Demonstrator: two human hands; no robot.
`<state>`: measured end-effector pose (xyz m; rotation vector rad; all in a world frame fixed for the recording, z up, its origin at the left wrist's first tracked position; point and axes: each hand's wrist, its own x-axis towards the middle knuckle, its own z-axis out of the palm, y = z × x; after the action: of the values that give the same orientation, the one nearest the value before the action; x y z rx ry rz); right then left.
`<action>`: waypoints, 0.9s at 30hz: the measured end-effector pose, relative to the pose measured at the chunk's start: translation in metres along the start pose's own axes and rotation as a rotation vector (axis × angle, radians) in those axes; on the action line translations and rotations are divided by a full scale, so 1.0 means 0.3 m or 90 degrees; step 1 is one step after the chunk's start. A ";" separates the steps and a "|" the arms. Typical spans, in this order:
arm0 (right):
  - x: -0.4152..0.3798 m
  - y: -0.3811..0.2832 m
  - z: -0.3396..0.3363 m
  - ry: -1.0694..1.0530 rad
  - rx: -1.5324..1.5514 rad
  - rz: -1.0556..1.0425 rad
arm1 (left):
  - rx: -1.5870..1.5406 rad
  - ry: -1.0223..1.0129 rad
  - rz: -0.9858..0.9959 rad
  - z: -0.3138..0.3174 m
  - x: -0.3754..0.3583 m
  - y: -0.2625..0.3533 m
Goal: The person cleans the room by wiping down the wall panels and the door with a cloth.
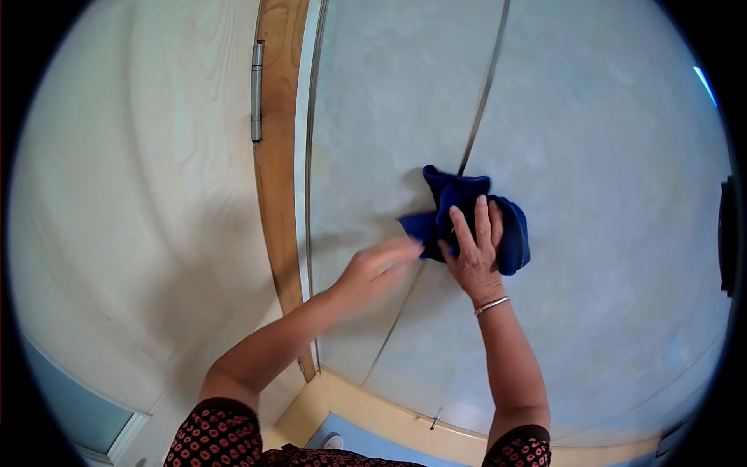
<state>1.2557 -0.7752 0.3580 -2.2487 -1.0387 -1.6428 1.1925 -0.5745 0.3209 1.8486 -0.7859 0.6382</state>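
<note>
A dark blue cloth (pixel 459 187) lies bunched and folded against the pale grey wall panel (pixel 599 156), across its dark vertical seam. My right hand (pixel 476 253), with a thin bracelet at the wrist, holds the cloth pressed to the panel, its fingers spread over the folds. To the left, my left hand (pixel 381 265) is smeared by motion, its fingertips at the lower left edge of the cloth. Whether those fingers touch or grip the cloth cannot be made out.
On the left, a pale door (pixel 187 156) hangs from a metal hinge (pixel 257 92) on a wooden frame (pixel 280 31). Below run a cream baseboard (pixel 389 401) with a small metal stop (pixel 436 419) and a blue floor (pixel 358 436). A dark object (pixel 727 233) sits at the right edge.
</note>
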 end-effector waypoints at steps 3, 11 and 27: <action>0.128 0.094 -0.055 -0.008 -0.028 -0.095 | 0.224 -0.005 0.089 -0.114 -0.264 -0.057; 0.719 0.565 -0.414 0.342 -0.472 -0.060 | 0.582 0.074 -0.012 -0.403 -0.630 0.017; 0.666 0.156 -0.086 0.103 -0.176 -0.187 | 0.510 0.053 -0.058 -0.453 -0.662 0.001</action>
<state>1.2949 -0.7370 0.5576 -2.1512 -1.2115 -2.1701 1.0520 -0.4025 0.2285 2.5324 -0.3985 1.0657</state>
